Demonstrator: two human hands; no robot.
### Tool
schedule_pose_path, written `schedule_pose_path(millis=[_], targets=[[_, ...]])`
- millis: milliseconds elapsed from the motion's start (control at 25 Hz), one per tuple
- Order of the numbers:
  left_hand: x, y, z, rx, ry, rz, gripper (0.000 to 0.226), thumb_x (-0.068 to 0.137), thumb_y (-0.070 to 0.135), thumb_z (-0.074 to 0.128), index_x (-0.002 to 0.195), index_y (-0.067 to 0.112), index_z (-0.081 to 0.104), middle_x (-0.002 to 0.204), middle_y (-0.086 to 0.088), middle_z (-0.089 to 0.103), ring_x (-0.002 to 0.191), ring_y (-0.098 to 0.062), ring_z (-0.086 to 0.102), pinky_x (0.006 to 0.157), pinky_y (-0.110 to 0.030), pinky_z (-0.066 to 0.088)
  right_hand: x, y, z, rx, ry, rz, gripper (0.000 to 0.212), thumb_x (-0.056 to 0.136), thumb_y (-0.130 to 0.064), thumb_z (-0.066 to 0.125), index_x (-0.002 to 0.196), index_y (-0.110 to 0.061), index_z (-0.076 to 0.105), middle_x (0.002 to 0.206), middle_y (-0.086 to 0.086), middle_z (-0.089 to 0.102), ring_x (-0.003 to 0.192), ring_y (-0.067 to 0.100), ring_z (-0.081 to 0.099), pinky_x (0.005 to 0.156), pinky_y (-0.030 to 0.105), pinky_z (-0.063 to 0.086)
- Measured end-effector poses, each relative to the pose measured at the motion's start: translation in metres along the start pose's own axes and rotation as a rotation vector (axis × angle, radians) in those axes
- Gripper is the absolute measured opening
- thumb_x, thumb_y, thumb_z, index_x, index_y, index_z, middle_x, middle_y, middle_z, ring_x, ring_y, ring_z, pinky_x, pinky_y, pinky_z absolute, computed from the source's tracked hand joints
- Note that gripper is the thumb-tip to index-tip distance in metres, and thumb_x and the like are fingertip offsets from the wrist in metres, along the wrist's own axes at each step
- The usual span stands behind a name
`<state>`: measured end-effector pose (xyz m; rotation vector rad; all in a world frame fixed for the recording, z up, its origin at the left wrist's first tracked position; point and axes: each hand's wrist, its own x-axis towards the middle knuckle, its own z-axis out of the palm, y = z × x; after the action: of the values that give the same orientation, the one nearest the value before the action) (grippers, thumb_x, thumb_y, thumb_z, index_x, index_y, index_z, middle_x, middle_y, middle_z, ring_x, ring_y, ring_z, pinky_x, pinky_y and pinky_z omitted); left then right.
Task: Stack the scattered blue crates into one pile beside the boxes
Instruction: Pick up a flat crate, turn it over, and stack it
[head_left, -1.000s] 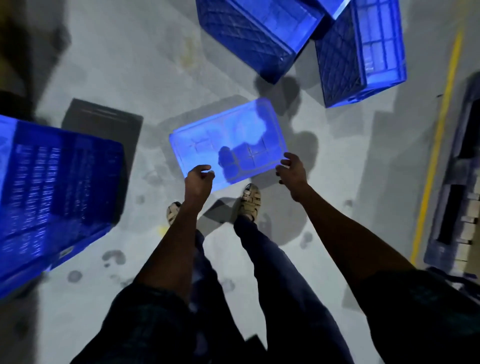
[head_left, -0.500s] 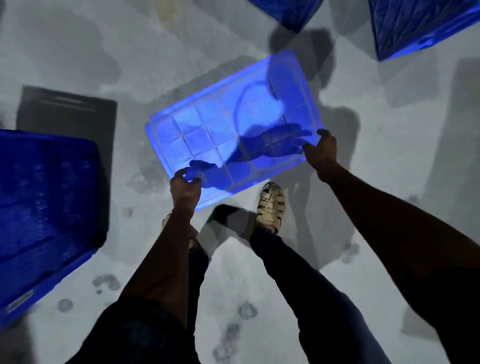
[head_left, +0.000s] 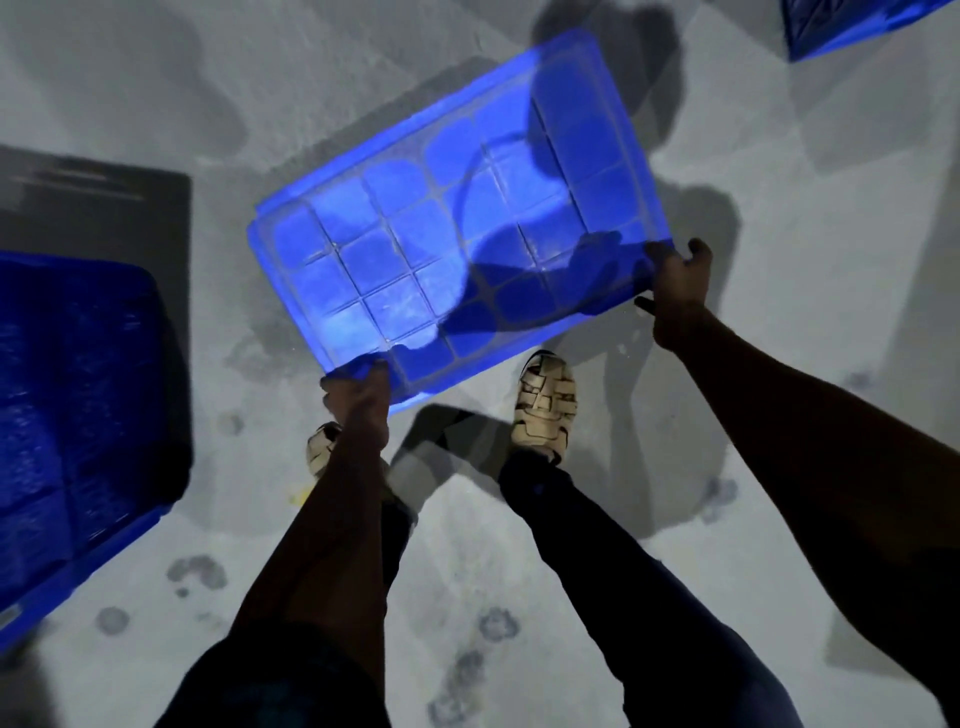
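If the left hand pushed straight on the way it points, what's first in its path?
The blue crate itself: the left hand already grips its near corner, pointing up across its ribbed underside. Beyond the crate only bare floor shows, though depth is unclear.

The person has bare forearms, with dark short sleeves (head_left: 270, 675) at the upper arms. The legs are in dark navy trousers (head_left: 623, 597). The feet wear beige woven strap sandals (head_left: 545, 400).

held crate (head_left: 457, 218) ahead of feet, second crate (head_left: 67, 415) left, third (head_left: 872, 26) far right
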<state>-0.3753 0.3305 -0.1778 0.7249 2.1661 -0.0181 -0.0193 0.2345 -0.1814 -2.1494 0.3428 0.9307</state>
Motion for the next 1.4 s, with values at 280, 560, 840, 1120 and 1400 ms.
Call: schedule_pose_path(millis=[280, 560, 840, 1120, 1400], targets=[[-0.018, 0.004, -0.051, 0.118, 0.011, 0.229, 0.074, 0.076, 0.045, 0.07, 0.134, 0.005, 0.047, 0.125, -0.024, 0.059, 0.116, -0.041, 0.057, 0.099, -0.048, 0.048, -0.037, -0.011, -0.025, 0.116, 0.105, -0.062, 0.072, 0.069, -0.031, 0.065, 0.138, -0.018, 0.047, 0.121, 0.012, 0.063, 0.09, 0.023, 0.061, 0.07, 0.035, 0.05], [-0.063, 0.023, -0.115, 0.115, 0.121, 0.149, 0.07, 0.079, 0.048, 0.066, 0.138, 0.018, 0.045, 0.127, -0.021, 0.06, 0.117, -0.041, 0.057, 0.1, -0.053, 0.047, -0.117, -0.044, -0.037, 0.102, 0.281, -0.215, 0.061, 0.066, -0.029, 0.058, 0.125, -0.011, 0.061, 0.105, 0.007, 0.065, 0.091, 0.019, 0.061, 0.075, 0.009, 0.044], [-0.043, 0.029, -0.15, 0.017, 0.007, 0.118, 0.062, 0.08, 0.042, 0.069, 0.131, 0.011, 0.053, 0.107, -0.013, 0.059, 0.099, -0.031, 0.062, 0.084, -0.035, 0.049, -0.117, -0.067, -0.021, -0.032, -0.026, -0.178, 0.055, 0.071, -0.009, 0.066, 0.126, -0.005, 0.062, 0.115, 0.014, 0.066, 0.101, 0.027, 0.063, 0.09, 0.037, 0.053], [-0.017, 0.008, -0.148, -0.042, -0.05, 0.135, 0.058, 0.085, 0.039, 0.07, 0.135, 0.016, 0.052, 0.12, -0.008, 0.061, 0.113, -0.03, 0.062, 0.1, -0.04, 0.051, -0.134, -0.057, 0.01, -0.356, -0.103, -0.482, 0.062, 0.07, -0.009, 0.06, 0.132, -0.001, 0.056, 0.129, 0.022, 0.057, 0.121, 0.036, 0.056, 0.105, 0.038, 0.045], [-0.056, -0.004, -0.124, 0.137, 0.109, 0.244, 0.081, 0.085, 0.038, 0.069, 0.152, 0.015, 0.028, 0.157, -0.012, 0.03, 0.14, -0.037, 0.034, 0.106, -0.061, 0.031, -0.213, 0.028, 0.015, -0.625, -0.056, -0.647, 0.066, 0.068, -0.014, 0.061, 0.132, 0.0, 0.051, 0.13, 0.024, 0.051, 0.121, 0.044, 0.048, 0.101, 0.045, 0.038]])
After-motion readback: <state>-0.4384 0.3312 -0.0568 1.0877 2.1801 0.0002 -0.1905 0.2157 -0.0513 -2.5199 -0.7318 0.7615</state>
